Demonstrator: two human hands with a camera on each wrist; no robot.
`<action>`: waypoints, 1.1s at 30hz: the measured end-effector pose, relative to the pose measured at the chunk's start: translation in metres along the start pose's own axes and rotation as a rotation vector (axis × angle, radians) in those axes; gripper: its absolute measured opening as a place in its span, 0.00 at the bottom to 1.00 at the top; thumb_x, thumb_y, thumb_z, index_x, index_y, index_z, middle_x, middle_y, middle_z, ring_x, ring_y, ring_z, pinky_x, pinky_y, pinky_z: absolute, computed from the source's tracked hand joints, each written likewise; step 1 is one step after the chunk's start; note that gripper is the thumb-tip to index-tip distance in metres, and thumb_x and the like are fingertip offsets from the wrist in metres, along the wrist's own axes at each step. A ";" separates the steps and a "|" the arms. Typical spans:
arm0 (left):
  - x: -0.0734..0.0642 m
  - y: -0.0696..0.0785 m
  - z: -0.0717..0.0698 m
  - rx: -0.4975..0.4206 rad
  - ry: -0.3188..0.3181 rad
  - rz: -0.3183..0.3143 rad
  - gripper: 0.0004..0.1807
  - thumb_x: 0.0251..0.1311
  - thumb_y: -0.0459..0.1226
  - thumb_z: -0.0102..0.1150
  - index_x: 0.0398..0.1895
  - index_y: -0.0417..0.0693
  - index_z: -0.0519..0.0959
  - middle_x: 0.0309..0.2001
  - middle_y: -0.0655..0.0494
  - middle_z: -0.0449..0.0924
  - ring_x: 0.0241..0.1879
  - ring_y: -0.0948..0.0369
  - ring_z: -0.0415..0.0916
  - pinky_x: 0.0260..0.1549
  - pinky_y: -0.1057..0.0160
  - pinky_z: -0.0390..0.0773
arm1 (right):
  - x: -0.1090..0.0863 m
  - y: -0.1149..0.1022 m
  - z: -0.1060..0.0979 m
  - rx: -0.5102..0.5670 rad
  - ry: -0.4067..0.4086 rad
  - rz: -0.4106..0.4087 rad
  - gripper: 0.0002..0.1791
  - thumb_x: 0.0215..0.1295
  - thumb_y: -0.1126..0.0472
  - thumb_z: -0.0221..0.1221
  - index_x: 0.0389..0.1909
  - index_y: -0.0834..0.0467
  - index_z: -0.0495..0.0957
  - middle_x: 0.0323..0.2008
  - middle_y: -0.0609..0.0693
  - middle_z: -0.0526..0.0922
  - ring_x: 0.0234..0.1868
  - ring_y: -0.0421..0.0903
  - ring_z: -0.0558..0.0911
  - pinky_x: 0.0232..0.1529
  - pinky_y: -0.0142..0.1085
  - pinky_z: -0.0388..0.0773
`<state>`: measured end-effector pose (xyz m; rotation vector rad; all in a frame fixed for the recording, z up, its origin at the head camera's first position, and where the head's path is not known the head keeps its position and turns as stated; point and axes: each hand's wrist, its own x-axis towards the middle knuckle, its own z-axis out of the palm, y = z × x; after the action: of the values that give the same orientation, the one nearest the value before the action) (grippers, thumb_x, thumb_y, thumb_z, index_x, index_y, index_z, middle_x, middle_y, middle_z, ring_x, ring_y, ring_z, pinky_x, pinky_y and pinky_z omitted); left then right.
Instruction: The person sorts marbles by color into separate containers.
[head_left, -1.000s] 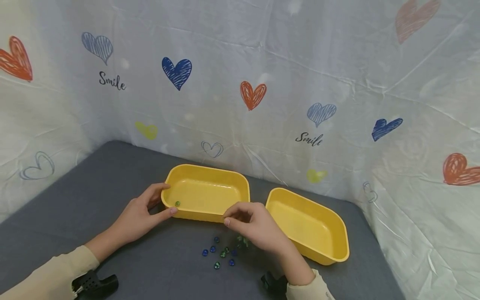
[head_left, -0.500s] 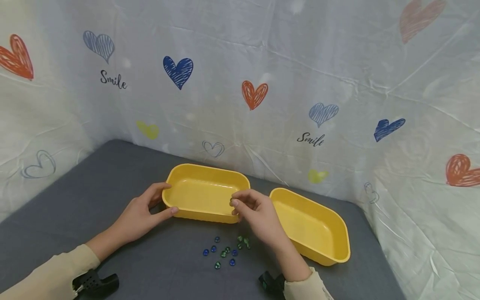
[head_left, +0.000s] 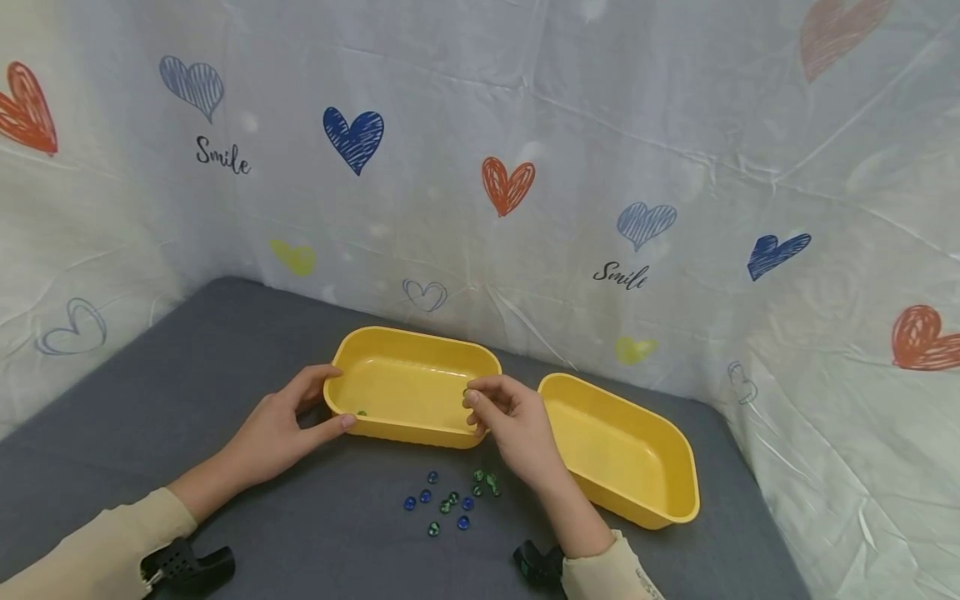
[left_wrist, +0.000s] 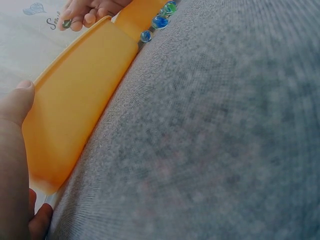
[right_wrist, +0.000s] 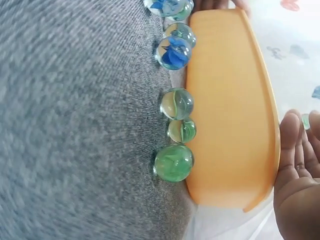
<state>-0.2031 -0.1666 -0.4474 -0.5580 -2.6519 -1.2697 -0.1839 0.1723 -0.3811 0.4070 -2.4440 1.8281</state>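
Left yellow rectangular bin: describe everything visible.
The left yellow rectangular bin looks like plastic and is open-topped, with rounded corners, a thin rim and a smooth, shiny surface. It sits upright on the dark grey cloth, apart from the second yellow bin to its right. The left hand grips its left end. A round green glass-looking marble lies inside, near the front left corner. The right hand is at its right end; whether it touches the rim is unclear.

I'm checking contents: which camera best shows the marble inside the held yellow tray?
Head view: looking into the tray, it shows the green marble. Both wrist views show only the tray's outer side, not that marble.
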 end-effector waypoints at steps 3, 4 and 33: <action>0.000 -0.001 0.000 0.000 0.002 0.005 0.40 0.58 0.61 0.65 0.72 0.64 0.62 0.71 0.48 0.65 0.62 0.47 0.73 0.54 0.40 0.75 | 0.001 0.005 0.000 -0.016 0.008 -0.023 0.12 0.69 0.55 0.62 0.48 0.56 0.83 0.37 0.57 0.84 0.32 0.51 0.83 0.33 0.43 0.84; 0.000 -0.001 0.001 -0.002 0.003 0.007 0.40 0.58 0.60 0.65 0.72 0.65 0.62 0.71 0.48 0.65 0.62 0.47 0.73 0.54 0.40 0.75 | 0.001 0.006 0.001 -0.019 0.013 -0.025 0.11 0.69 0.54 0.63 0.47 0.55 0.83 0.36 0.56 0.84 0.31 0.51 0.83 0.33 0.42 0.84; -0.001 0.003 0.000 -0.021 0.012 0.026 0.39 0.60 0.57 0.66 0.71 0.59 0.63 0.71 0.49 0.65 0.62 0.47 0.74 0.54 0.42 0.76 | 0.001 0.005 0.003 -0.070 -0.010 0.008 0.14 0.71 0.57 0.61 0.52 0.60 0.80 0.35 0.57 0.83 0.32 0.49 0.83 0.34 0.45 0.84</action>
<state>-0.2013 -0.1646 -0.4453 -0.5838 -2.6159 -1.2915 -0.1861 0.1710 -0.3866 0.4037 -2.5114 1.7417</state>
